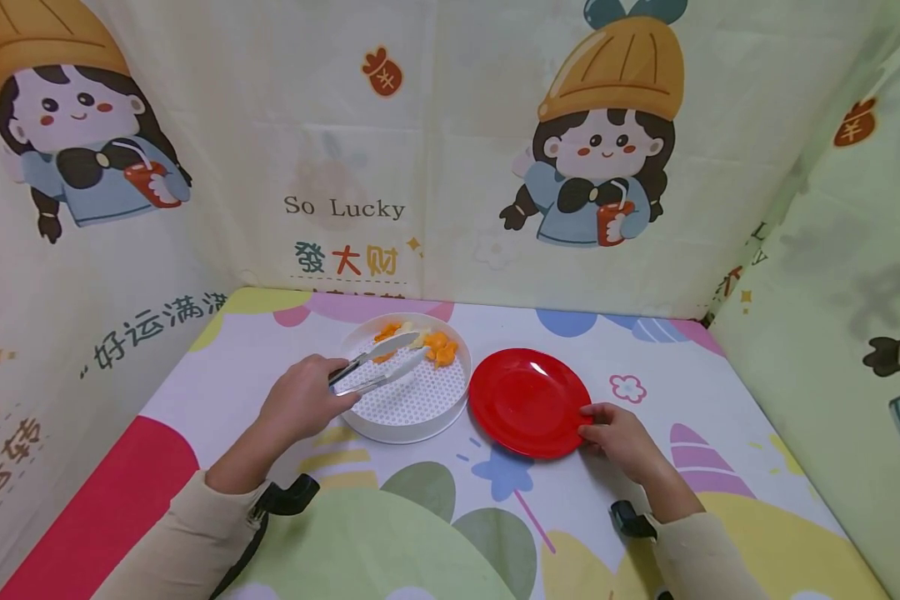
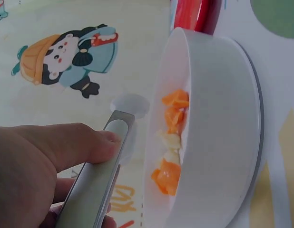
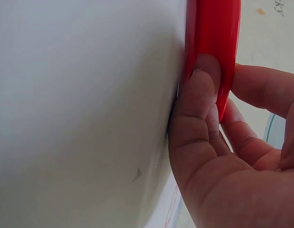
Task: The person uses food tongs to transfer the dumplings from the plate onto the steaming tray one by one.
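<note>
My left hand [image 1: 305,398] grips a pair of metal tongs [image 1: 378,377], whose parted tips reach over a round white steamer basket [image 1: 407,434]. Along the far side of its dotted floor lie several orange pieces [image 1: 442,350] and a few pale yellow pieces [image 2: 171,141]. In the left wrist view the thumb presses along the tongs' handle [image 2: 97,175]; the tips are out of sight there. A red plate [image 1: 528,402] sits just right of the basket. My right hand [image 1: 621,440] pinches the plate's right rim, with fingers on both sides of it in the right wrist view.
A patterned cloth [image 1: 420,533] covers the table. Behind it stands a cream printed curtain [image 1: 465,167], with further printed panels at the left and right sides. Dark wrist straps with camera mounts [image 1: 288,495] sit at both sleeves.
</note>
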A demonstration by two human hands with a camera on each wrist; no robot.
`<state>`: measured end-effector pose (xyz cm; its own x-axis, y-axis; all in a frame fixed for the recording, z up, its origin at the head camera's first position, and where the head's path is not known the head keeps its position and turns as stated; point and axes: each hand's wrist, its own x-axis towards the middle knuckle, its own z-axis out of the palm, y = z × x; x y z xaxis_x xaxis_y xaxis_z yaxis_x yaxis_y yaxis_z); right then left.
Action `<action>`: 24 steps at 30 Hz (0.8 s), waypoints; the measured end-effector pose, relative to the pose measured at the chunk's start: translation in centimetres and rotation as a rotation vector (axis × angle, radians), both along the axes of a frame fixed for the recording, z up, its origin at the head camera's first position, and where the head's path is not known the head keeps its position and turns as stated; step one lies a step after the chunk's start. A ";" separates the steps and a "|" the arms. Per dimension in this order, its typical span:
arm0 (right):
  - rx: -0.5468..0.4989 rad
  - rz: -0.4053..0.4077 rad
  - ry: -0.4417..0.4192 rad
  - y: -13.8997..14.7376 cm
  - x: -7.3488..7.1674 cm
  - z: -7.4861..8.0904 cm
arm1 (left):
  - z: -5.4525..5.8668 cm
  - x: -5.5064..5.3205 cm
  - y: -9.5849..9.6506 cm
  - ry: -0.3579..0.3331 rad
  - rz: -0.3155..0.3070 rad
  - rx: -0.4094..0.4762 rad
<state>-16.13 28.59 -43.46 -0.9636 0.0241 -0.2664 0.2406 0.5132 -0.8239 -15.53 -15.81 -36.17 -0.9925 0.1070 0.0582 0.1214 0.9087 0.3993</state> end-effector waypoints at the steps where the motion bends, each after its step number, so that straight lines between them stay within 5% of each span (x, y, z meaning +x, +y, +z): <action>1: 0.002 0.003 0.002 0.0 0.0 0.0 | 0.0 0.0 0.2 0.006 -0.007 0.001; 24: -0.016 -0.012 -0.005 -0.2 0.0 0.2 | -1.4 1.9 5.4 0.053 -0.111 0.091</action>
